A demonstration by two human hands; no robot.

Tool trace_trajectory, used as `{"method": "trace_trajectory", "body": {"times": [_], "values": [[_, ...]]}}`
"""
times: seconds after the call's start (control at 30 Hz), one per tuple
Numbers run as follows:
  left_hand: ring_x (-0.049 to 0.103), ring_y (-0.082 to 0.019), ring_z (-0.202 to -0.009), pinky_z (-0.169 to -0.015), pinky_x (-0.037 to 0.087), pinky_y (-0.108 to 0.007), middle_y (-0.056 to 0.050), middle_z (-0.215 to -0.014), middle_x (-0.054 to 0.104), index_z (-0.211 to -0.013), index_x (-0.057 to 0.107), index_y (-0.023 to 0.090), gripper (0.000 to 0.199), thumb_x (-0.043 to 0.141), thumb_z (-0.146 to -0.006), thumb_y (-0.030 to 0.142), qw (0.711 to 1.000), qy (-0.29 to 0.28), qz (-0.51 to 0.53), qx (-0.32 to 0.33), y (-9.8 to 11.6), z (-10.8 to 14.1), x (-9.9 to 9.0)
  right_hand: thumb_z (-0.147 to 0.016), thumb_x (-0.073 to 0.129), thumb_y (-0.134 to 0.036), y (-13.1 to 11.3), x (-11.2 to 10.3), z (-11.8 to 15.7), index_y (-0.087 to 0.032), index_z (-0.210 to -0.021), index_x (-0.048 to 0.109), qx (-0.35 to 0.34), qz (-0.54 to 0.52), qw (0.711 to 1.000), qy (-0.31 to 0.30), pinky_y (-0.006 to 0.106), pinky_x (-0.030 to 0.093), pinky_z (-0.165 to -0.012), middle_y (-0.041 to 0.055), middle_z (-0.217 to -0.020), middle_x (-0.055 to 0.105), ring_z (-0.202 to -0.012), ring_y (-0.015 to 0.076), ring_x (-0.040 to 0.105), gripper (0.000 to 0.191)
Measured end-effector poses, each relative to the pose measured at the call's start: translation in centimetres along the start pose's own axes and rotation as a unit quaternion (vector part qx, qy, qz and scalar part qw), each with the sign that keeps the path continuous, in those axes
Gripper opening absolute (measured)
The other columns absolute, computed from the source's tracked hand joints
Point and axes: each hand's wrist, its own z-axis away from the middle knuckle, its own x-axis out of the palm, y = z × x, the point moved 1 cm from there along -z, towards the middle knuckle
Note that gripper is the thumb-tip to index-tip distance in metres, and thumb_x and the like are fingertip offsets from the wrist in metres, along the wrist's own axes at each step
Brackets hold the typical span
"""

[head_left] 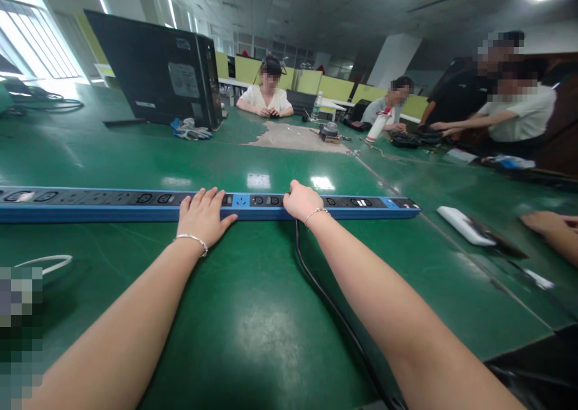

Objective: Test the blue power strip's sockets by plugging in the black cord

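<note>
A long blue and black power strip (121, 198) lies across the green table, its row of sockets facing up. My left hand (201, 220) rests on the strip with its fingers spread flat, left of a blue socket (241, 200). Farther right, my right hand (303, 202) is closed over the sockets, gripping the end of a black power cord (316, 283). The plug itself is hidden in that fist, so how far it sits in a socket does not show. From under the hand, the cord runs toward me and off the bottom edge.
A black computer case (176, 79) stands at the back left, with gloves (190, 129) in front. A white adapter (465, 224) lies beyond the strip's right end, near another person's hand (548, 226). Several people sit or stand around the green table (271, 332).
</note>
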Motion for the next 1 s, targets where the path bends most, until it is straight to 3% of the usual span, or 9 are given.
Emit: {"method": "trace_trajectory", "body": {"times": [0.1, 0.43, 0.5, 0.63, 0.73, 0.8, 0.87, 1.0], "values": [[0.031, -0.027, -0.135, -0.109, 0.022, -0.046, -0.009, -0.146, 0.039, -0.138, 0.037, 0.018, 0.061, 0.041, -0.085, 0.048, 1.0, -0.004, -0.007, -0.004, -0.9, 0.4, 0.4, -0.084, 0.04, -0.032, 0.1, -0.2, 0.1, -0.017, -0.106, 0.056, 0.006, 0.005, 1.0, 0.011, 0.038, 0.048, -0.076, 0.0152, -0.098, 0.068, -0.091, 0.0276, 0.065, 0.032], [0.031, -0.026, -0.134, -0.108, 0.022, -0.045, -0.008, -0.145, 0.04, -0.138, 0.038, 0.018, 0.06, 0.042, -0.085, 0.046, 1.0, 0.006, -0.011, -0.012, -0.4, 0.4, 0.7, -0.083, 0.045, -0.034, 0.0, -0.3, 0.0, -0.015, -0.1, 0.062, 0.016, 0.033, 0.999, 0.013, 0.035, 0.046, -0.081, 0.0159, -0.101, 0.068, -0.098, 0.0269, 0.063, 0.031], [0.03, -0.026, -0.135, -0.108, 0.021, -0.045, -0.008, -0.145, 0.04, -0.138, 0.037, 0.019, 0.06, 0.042, -0.085, 0.046, 1.0, 0.007, -0.011, -0.015, -0.4, 0.4, 0.8, -0.083, 0.046, -0.034, 0.1, -1.7, 0.1, -0.014, -0.099, 0.062, 0.026, 0.027, 0.999, 0.039, 0.036, 0.046, -0.081, 0.016, -0.098, 0.068, -0.096, 0.0269, 0.063, 0.03], [0.03, -0.026, -0.135, -0.109, 0.02, -0.045, -0.008, -0.146, 0.039, -0.138, 0.037, 0.019, 0.059, 0.043, -0.085, 0.045, 1.0, 0.004, -0.008, -0.014, -0.3, 0.4, 0.7, -0.086, 0.043, -0.037, 0.4, -7.2, -0.1, -0.013, -0.101, 0.06, 0.025, -0.008, 0.987, 0.16, 0.038, 0.045, -0.082, 0.0142, -0.099, 0.066, -0.095, 0.0251, 0.062, 0.033], [0.03, -0.026, -0.135, -0.109, 0.021, -0.046, -0.008, -0.145, 0.04, -0.138, 0.038, 0.019, 0.06, 0.045, -0.084, 0.045, 1.0, -0.002, 0.0, -0.021, -0.3, 0.3, 0.5, -0.086, 0.045, -0.038, -0.2, -9.4, -0.6, -0.012, -0.095, 0.062, -0.019, -0.034, 0.99, 0.133, 0.037, 0.045, -0.08, 0.0127, -0.096, 0.066, -0.092, 0.023, 0.061, 0.032], [0.03, -0.027, -0.135, -0.109, 0.02, -0.046, -0.008, -0.145, 0.04, -0.137, 0.038, 0.02, 0.06, 0.046, -0.084, 0.045, 1.0, -0.006, 0.005, -0.023, -0.3, 0.3, 0.4, -0.083, 0.049, -0.035, -1.3, -8.6, -0.8, -0.014, -0.091, 0.063, -0.052, -0.062, 0.994, 0.078, 0.034, 0.045, -0.077, 0.01, -0.092, 0.067, -0.087, 0.0207, 0.06, 0.027], [0.03, -0.026, -0.135, -0.109, 0.02, -0.045, -0.008, -0.145, 0.04, -0.137, 0.038, 0.021, 0.059, 0.046, -0.084, 0.045, 1.0, -0.007, 0.008, -0.022, -0.3, 0.3, 0.4, -0.081, 0.05, -0.034, -2.9, -6.4, -0.9, -0.015, -0.09, 0.062, -0.072, -0.095, 0.992, 0.029, 0.03, 0.045, -0.074, 0.0077, -0.089, 0.068, -0.083, 0.0189, 0.06, 0.024], [0.03, -0.026, -0.135, -0.109, 0.02, -0.045, -0.008, -0.145, 0.04, -0.138, 0.037, 0.02, 0.06, 0.047, -0.084, 0.044, 1.0, -0.002, 0.008, -0.021, -0.3, 0.3, 0.3, -0.079, 0.05, -0.033, -6.2, -1.6, -1.0, -0.018, -0.086, 0.061, -0.1, -0.109, 0.989, -0.01, 0.027, 0.045, -0.071, 0.007, -0.088, 0.069, -0.082, 0.0191, 0.062, 0.021]]}}
